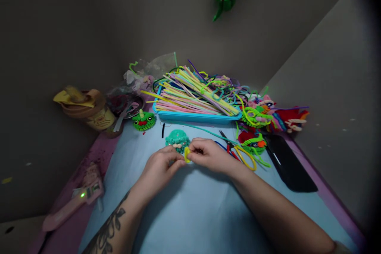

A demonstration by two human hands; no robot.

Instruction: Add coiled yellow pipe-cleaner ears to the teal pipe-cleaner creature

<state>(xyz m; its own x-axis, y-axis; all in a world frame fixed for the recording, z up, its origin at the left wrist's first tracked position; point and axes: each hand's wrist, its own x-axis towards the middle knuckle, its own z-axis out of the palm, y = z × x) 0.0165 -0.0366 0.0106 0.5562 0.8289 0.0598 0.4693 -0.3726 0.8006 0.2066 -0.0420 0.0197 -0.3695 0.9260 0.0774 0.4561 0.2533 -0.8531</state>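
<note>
Both of my hands meet over the light blue table mat (190, 206). My left hand (160, 164) and my right hand (208, 154) are closed in a pinch on a small yellow pipe-cleaner piece (187, 154) held between them. Just behind my fingers lies a round teal pipe-cleaner figure (177, 139) with small pale beads on its front. A green frog-like figure (144, 120) with a little horn sits further back on the left. Pliers with red handles (228, 145) lie right of my right hand, beside a yellow pipe-cleaner loop (245, 158).
A blue tray (196, 116) piled with coloured pipe cleaners stands at the back. Finished colourful figures (262, 121) lie at the right, a black flat object (287, 162) in front of them. A pink glue gun (77, 200) lies at the left edge, a brown lidded cup (89, 109) behind it.
</note>
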